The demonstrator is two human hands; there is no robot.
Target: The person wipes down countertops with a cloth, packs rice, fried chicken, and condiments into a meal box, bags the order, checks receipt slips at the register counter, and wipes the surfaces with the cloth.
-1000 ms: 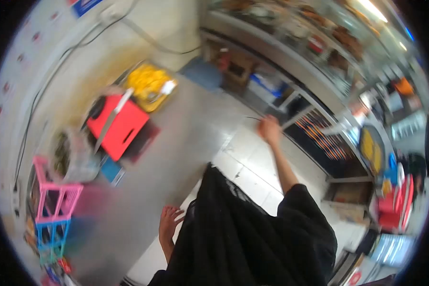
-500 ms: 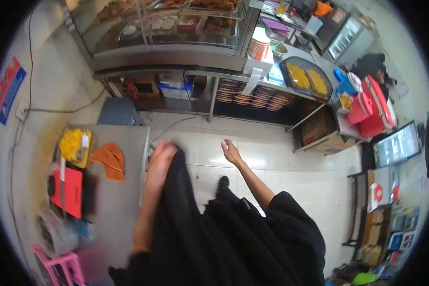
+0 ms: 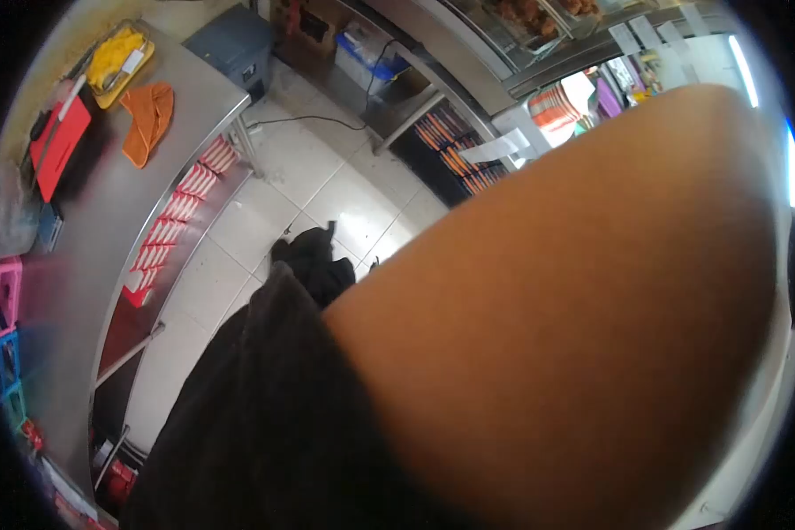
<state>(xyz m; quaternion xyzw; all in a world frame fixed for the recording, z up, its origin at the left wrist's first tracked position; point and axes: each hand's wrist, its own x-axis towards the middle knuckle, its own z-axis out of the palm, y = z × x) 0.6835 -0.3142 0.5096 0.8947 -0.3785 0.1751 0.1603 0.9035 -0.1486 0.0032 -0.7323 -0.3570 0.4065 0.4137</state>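
A bare arm [image 3: 556,291] fills the right and lower middle of the head view, raised very close to the camera and blurred. It comes out of a black sleeve [image 3: 274,397]. Which of my arms it is, I cannot tell. Neither my left hand nor my right hand shows, so what they hold is hidden. Beyond the sleeve, black fabric [image 3: 309,256] with a narrow strap-like end shows above the tiled floor [image 3: 265,208].
On the left, a steel table [image 3: 88,256] bears an orange cloth [image 3: 146,124], a yellow tray [image 3: 124,75] and a red board [image 3: 62,146]. Stacked red-and-white boxes [image 3: 181,212] sit below. A grey bin [image 3: 230,53] and a counter holding striped cups [image 3: 556,110] stand ahead.
Both hands, visible before, have gone out of view. An arm has come up close before the camera. The view has turned and tilted, with the table's lower shelf now showing.
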